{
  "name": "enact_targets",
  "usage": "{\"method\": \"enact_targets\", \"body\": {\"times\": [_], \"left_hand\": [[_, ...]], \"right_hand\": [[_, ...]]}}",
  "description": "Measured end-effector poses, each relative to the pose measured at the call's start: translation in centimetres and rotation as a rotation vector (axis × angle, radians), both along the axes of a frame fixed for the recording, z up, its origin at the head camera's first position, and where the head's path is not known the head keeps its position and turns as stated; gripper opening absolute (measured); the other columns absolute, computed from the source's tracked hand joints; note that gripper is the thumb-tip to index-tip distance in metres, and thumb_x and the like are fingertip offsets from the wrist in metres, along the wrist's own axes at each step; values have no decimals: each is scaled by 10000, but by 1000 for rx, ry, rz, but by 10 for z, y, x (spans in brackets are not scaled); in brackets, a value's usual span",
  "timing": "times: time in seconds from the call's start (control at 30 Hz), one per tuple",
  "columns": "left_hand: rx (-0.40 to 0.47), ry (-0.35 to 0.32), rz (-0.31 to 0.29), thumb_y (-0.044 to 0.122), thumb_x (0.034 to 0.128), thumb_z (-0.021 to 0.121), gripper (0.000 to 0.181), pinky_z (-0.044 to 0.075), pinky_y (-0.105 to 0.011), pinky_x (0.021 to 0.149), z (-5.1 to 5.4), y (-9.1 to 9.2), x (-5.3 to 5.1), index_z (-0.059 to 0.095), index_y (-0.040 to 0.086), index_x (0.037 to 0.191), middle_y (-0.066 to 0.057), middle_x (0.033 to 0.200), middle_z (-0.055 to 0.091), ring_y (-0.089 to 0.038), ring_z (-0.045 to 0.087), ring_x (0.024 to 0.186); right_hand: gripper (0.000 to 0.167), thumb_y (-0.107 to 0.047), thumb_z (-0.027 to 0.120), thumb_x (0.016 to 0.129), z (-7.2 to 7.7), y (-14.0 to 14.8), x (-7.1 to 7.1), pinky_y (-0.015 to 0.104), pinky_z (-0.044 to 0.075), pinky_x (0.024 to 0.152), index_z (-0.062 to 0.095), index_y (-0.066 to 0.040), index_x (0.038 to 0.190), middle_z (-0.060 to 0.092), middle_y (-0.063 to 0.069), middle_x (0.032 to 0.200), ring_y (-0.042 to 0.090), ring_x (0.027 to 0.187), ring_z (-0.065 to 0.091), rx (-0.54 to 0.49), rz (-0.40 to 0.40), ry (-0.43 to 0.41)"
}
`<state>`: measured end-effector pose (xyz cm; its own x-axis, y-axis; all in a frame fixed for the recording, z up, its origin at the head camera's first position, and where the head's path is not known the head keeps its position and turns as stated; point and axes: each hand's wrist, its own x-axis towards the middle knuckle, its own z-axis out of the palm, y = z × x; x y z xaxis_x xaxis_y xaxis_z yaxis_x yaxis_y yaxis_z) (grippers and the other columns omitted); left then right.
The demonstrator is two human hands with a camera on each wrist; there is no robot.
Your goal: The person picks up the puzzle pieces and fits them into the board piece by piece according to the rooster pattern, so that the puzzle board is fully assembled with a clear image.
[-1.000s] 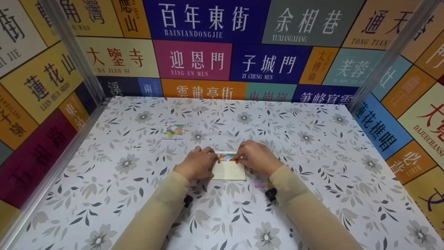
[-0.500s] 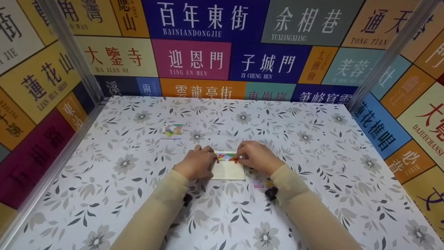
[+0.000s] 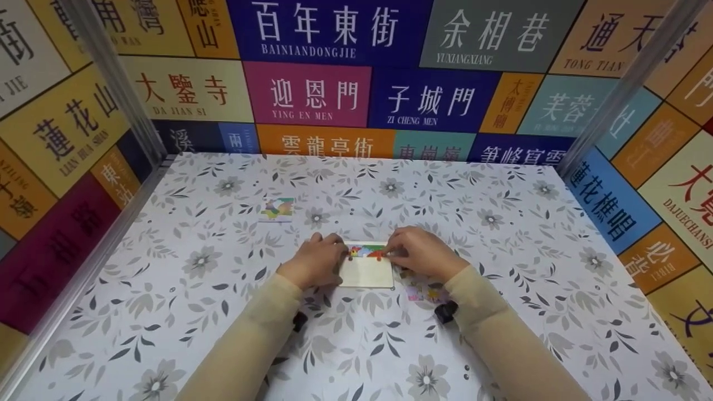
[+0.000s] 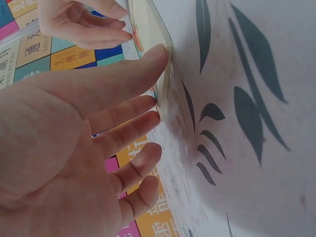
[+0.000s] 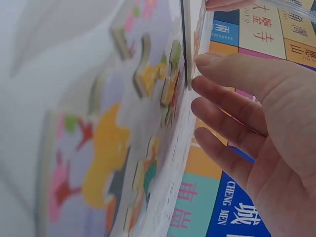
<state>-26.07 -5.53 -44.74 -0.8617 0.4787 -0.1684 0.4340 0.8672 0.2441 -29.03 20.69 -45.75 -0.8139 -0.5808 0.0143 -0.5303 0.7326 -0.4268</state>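
A pale, shallow puzzle board (image 3: 366, 273) lies flat on the patterned cloth, with a strip of colourful jigsaw pieces (image 3: 365, 252) along its far side. My left hand (image 3: 315, 260) holds the board's left edge, thumb toward the near corner and fingertips farther up. In the left wrist view the left thumb and fingers straddle the board's edge. At the board's far right corner, my right hand (image 3: 426, 252) has its thumb and fingers at the end of the strip, loosely bent. Nothing shows pinched between them in the right wrist view.
Loose jigsaw pieces (image 3: 418, 291) lie right of the board, partly under the right wrist; the right wrist view shows several loose pieces (image 5: 106, 158) close up. A colourful picture card (image 3: 277, 209) lies at the back left. Printed panels (image 3: 312, 94) wall the table's back and sides.
My right hand has shifted slightly right, its fingertips drawing away from the strip, so more of its red end shows. The left hand stays on the board's edge.
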Motion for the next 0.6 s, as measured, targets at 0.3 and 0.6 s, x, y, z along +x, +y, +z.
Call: {"method": "enact_targets", "body": {"times": [0.3, 0.6], "left_hand": [[-5, 1, -3, 293, 841, 866, 622, 468, -508, 1035, -2, -2, -1, 634, 106, 1387, -103, 1459, 555, -358, 517, 1224], [39, -5, -8, 263, 828, 875, 615, 459, -523, 1041, -1, -3, 0, 635, 92, 1368, -122, 1447, 547, -380, 513, 1211]], "right_hand": [[143, -144, 770, 925, -1, 15, 4, 422, 548, 904, 818, -150, 1060, 761, -14, 1033, 188, 987, 676, -18, 22, 30], [185, -82, 768, 897, -2, 31, 8, 406, 566, 908, 824, -154, 1057, 768, -19, 1035, 158, 991, 694, 7, 57, 41]]}}
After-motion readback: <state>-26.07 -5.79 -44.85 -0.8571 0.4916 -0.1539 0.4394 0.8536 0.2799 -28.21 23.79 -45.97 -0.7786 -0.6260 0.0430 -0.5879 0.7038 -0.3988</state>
